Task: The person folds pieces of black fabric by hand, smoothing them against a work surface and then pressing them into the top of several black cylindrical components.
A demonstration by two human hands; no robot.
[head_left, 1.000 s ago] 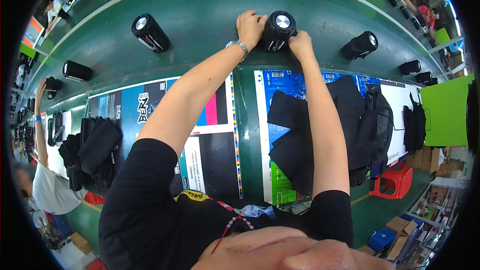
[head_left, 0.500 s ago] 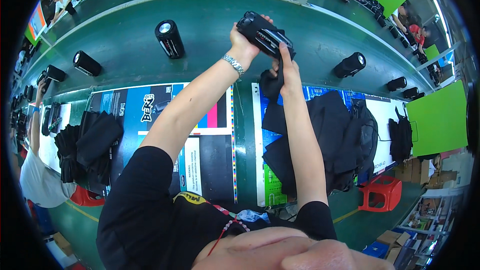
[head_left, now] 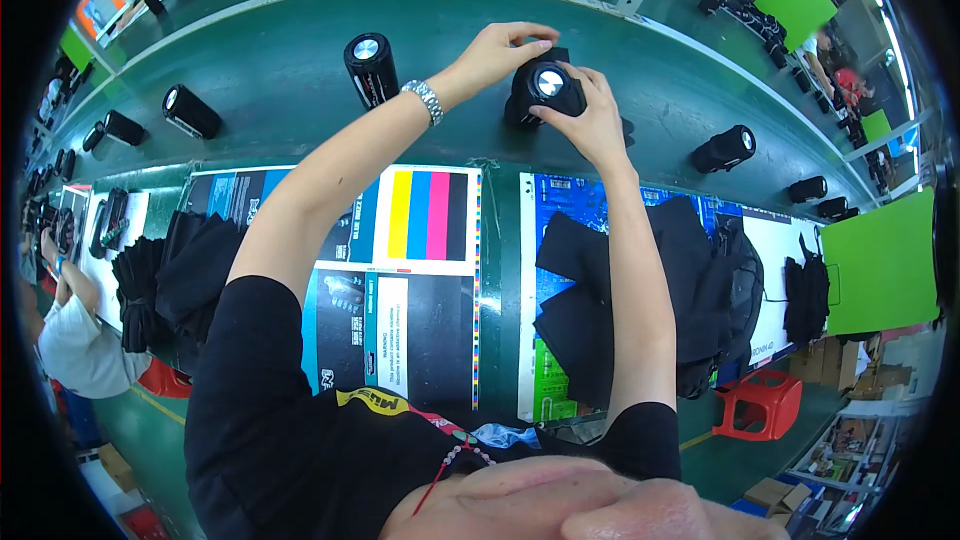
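A black cylindrical speaker [head_left: 549, 105] with a silver disc on its top end stands on the green bench in front of me. My right hand [head_left: 592, 115] grips its upper rim, thumb on the near side and fingers round the far right. My left hand [head_left: 503, 57] is just beyond it to the left, fingers stretched out and thumb apart. The left fingertips are beside a dark fabric-like piece [head_left: 557, 55] behind the speaker; whether they touch it is hard to see.
More speakers stand along the bench, one [head_left: 371, 70] at left and one [head_left: 725, 148] at right. Black cloth pouches [head_left: 640, 290] lie in a heap on the near right table, others [head_left: 185, 270] at left. A person [head_left: 85, 340] sits at far left; a red stool [head_left: 757, 405] stands at right.
The speaker, earlier tilted and held up in both hands, now stands upright on the bench. My left hand has come off it; my right hand has shifted onto its top.
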